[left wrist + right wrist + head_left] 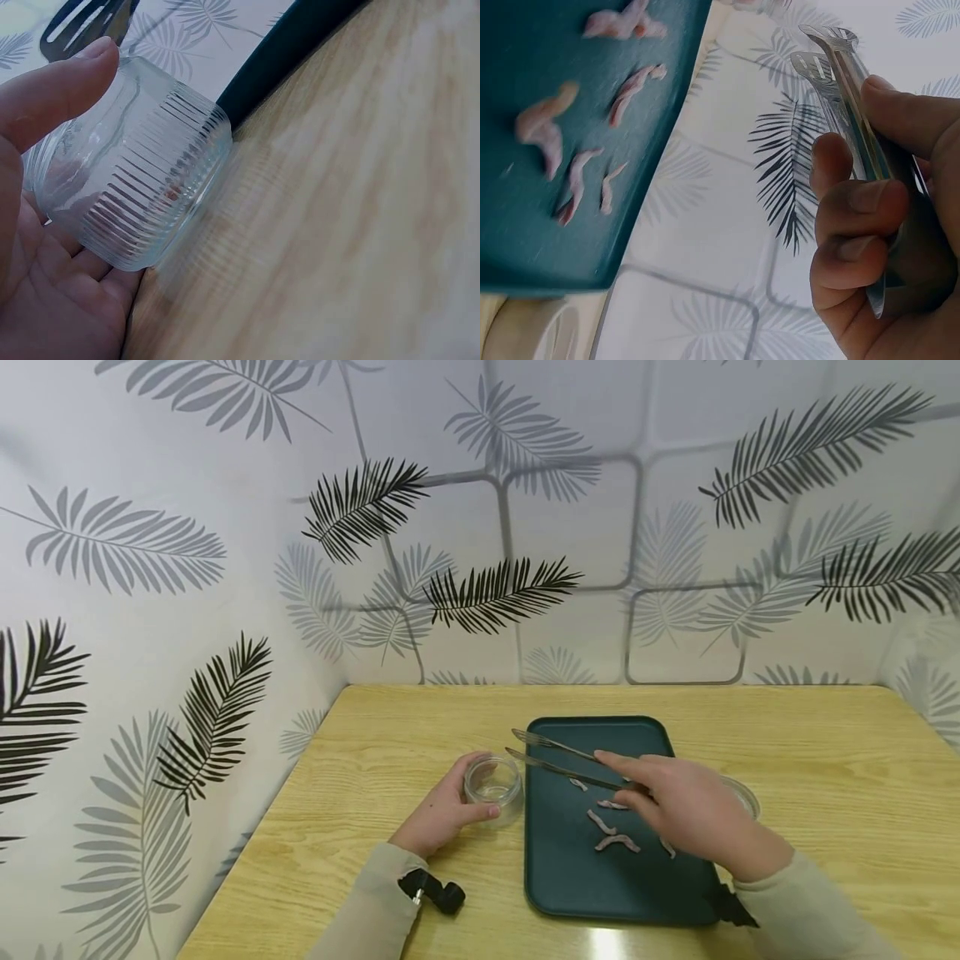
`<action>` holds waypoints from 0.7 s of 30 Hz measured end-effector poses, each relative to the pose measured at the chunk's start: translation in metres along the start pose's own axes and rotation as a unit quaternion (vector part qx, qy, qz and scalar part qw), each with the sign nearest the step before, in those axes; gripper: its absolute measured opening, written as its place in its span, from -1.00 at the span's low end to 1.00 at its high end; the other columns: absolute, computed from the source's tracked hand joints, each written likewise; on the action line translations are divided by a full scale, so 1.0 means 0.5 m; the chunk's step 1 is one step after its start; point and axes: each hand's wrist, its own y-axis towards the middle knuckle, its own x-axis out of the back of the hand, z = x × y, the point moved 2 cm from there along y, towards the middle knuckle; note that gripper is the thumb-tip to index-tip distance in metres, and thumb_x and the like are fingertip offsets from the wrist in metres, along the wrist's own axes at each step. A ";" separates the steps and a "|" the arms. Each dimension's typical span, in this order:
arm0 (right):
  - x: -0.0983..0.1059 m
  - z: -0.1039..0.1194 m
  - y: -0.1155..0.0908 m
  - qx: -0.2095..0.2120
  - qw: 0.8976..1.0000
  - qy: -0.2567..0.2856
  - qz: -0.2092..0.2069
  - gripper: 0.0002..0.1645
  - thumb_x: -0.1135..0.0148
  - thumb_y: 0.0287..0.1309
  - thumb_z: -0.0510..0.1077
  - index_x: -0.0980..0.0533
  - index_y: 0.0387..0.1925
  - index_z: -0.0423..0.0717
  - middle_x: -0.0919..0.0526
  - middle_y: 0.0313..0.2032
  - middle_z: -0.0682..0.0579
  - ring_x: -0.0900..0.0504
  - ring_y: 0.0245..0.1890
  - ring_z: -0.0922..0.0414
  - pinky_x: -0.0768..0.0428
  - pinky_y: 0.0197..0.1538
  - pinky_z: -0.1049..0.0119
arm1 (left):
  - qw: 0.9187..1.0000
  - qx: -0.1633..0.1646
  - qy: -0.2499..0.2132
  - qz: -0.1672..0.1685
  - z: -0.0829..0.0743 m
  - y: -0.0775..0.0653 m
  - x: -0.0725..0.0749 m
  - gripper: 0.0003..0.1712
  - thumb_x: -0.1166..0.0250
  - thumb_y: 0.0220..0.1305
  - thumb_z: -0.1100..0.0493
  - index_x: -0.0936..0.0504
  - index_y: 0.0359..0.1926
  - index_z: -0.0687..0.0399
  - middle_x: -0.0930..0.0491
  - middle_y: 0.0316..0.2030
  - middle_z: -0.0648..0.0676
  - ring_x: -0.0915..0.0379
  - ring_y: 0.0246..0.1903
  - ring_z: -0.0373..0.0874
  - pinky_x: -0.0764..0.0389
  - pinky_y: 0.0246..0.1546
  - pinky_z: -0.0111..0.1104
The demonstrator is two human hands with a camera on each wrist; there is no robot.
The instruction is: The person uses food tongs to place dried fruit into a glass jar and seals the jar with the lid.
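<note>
Left of tray point(577, 889): left hand point(438, 814), thumb and fingers wrapped round jar point(492, 783). Jar between hand and tray, just beside tray's left edge, mouth up. Above tray: tongs point(558, 769), arms parted, tips reaching left past tray's left edge. On tray, below tongs and right hand point(693, 810): pinkish strips point(618, 841). Above tray's right part: right hand, fingers curled, grasping tongs. Right of tray: round dish point(752, 797), partly hidden behind right hand.

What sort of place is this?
Probably an indoor food-handling corner, though I can't tell whether home or workplace: a wood-grain table beside leaf-patterned walls, and a dark green tray holding pinkish, meat-like strips.
</note>
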 end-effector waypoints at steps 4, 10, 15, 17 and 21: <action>0.002 -0.020 -0.012 -0.018 1.000 -0.015 0.009 -0.31 -0.40 0.26 -0.03 -0.46 0.41 0.13 -0.55 -0.40 0.34 -0.27 -0.64 0.42 -0.28 -0.56 0.37 | 1.000 0.003 0.000 0.002 0.001 -0.001 0.000 -0.05 -0.45 0.29 0.14 -0.12 0.56 -0.07 -0.25 0.46 0.08 -0.23 0.40 -0.04 -0.29 0.32 -0.07; 0.012 -0.049 -0.034 -0.039 0.999 -0.033 0.008 -0.27 -0.43 0.23 -0.02 -0.44 0.42 0.15 -0.53 -0.41 0.37 -0.21 -0.68 0.38 -0.25 -0.58 0.36 | 1.000 0.005 0.005 0.002 -0.004 -0.004 0.000 -0.05 -0.46 0.28 0.11 -0.12 0.55 -0.11 -0.26 0.46 0.08 -0.23 0.40 -0.05 -0.29 0.32 -0.07; 0.014 -0.065 -0.049 -0.052 0.998 -0.041 0.020 -0.28 -0.43 0.23 -0.04 -0.45 0.41 0.11 -0.47 -0.47 0.36 -0.25 -0.64 0.37 -0.27 -0.55 0.35 | 1.000 0.004 0.010 0.001 -0.006 -0.003 0.001 -0.06 -0.46 0.28 0.11 -0.13 0.55 -0.14 -0.27 0.46 0.06 -0.24 0.40 -0.06 -0.27 0.33 -0.06; 0.014 -0.069 -0.054 -0.054 0.997 -0.042 0.027 -0.28 -0.43 0.23 -0.04 -0.46 0.41 0.09 -0.44 -0.51 0.36 -0.26 -0.63 0.36 -0.28 -0.53 0.35 | 1.000 0.005 0.012 0.000 -0.005 -0.003 0.001 -0.06 -0.47 0.28 0.10 -0.14 0.54 -0.16 -0.28 0.45 0.05 -0.24 0.40 -0.07 -0.27 0.33 -0.06; 0.011 -0.075 -0.063 -0.056 0.997 -0.046 0.040 -0.29 -0.44 0.22 -0.04 -0.48 0.39 0.07 -0.36 -0.57 0.35 -0.26 -0.62 0.35 -0.27 -0.51 0.34 | 1.000 0.008 0.012 -0.001 -0.004 -0.004 0.002 -0.05 -0.47 0.27 0.08 -0.13 0.55 -0.17 -0.28 0.45 0.03 -0.25 0.38 -0.08 -0.28 0.32 -0.08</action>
